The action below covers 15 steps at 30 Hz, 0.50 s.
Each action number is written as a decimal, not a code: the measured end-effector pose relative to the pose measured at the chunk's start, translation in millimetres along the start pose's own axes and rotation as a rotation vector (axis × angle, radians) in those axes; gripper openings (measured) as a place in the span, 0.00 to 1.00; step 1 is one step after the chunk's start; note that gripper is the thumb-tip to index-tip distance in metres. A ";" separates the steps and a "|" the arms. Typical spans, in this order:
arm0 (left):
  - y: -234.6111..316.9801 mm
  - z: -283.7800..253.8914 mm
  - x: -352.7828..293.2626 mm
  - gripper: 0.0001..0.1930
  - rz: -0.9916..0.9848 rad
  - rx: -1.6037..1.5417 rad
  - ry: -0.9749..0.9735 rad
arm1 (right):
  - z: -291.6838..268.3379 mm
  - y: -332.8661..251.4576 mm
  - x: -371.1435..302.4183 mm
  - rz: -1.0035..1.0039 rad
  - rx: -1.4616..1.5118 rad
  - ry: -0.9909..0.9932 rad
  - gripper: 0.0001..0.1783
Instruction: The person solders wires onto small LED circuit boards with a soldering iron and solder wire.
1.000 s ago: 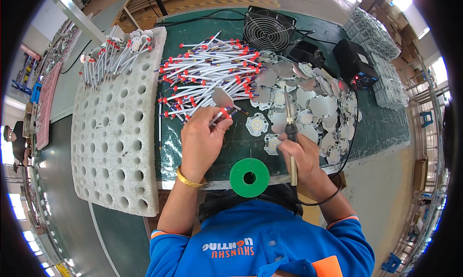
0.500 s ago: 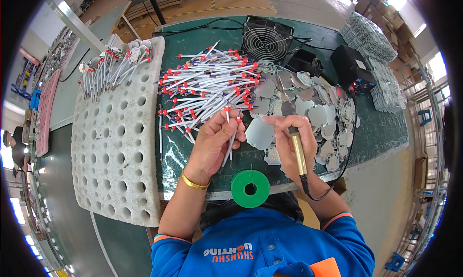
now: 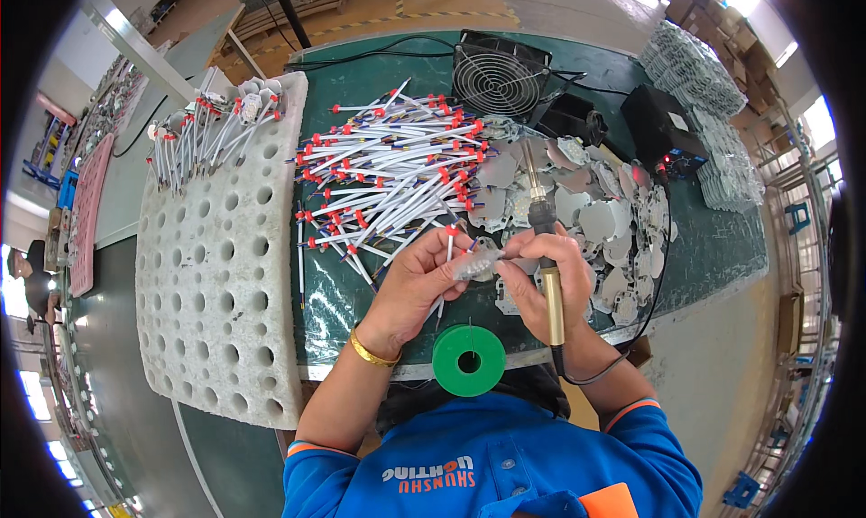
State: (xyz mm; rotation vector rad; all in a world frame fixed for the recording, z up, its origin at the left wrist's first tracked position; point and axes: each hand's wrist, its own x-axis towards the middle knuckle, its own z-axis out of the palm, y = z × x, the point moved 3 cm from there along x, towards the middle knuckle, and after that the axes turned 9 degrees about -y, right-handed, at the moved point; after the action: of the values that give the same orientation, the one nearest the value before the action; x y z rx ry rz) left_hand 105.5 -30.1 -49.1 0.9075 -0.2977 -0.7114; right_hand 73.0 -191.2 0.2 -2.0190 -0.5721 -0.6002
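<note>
My left hand [image 3: 406, 288] is closed on white sleeved cables [image 3: 451, 236] with red ends. In my right hand [image 3: 570, 279] is a soldering iron [image 3: 552, 315] with a brass-coloured handle, its tip pointing away from me. The right thumb and finger also pinch the edge of a small metal plate [image 3: 478, 260], which reaches the left fingers. Whether the cables touch the plate, I cannot tell. Beyond my left hand lies a heap of similar cables [image 3: 388, 171]. A pile of round metal plates [image 3: 603, 220] spreads beyond and right of my right hand.
A green spool of wire [image 3: 444, 366] is at the near table edge. On the left, a white foam board [image 3: 194, 324] with holes bears cable-and-plate pieces [image 3: 216, 125]. Farther back are a black fan [image 3: 498, 78], a black power box [image 3: 666, 132] and stacked metal plates [image 3: 690, 67].
My right hand has brought a metal plate over to my left fingers. The soldering iron has tilted more upright, and my left hand has shifted slightly nearer and right.
</note>
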 end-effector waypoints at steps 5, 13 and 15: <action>0.2 5.9 0.6 0.11 -0.021 0.026 0.015 | 8.9 3.8 -6.0 0.013 0.088 0.016 0.16; 2.0 5.4 1.2 0.09 -0.048 -0.026 0.020 | -0.5 19.8 -13.4 0.209 0.249 0.235 0.19; 2.5 6.8 1.3 0.08 -0.057 -0.023 0.000 | 0.0 21.3 -12.4 0.232 0.256 0.272 0.19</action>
State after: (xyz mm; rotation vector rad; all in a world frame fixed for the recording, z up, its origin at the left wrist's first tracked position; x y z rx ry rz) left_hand 104.0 -34.1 -43.1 0.8973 -0.2644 -0.7664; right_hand 76.4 -203.1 -21.1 -1.6969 -0.2336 -0.6132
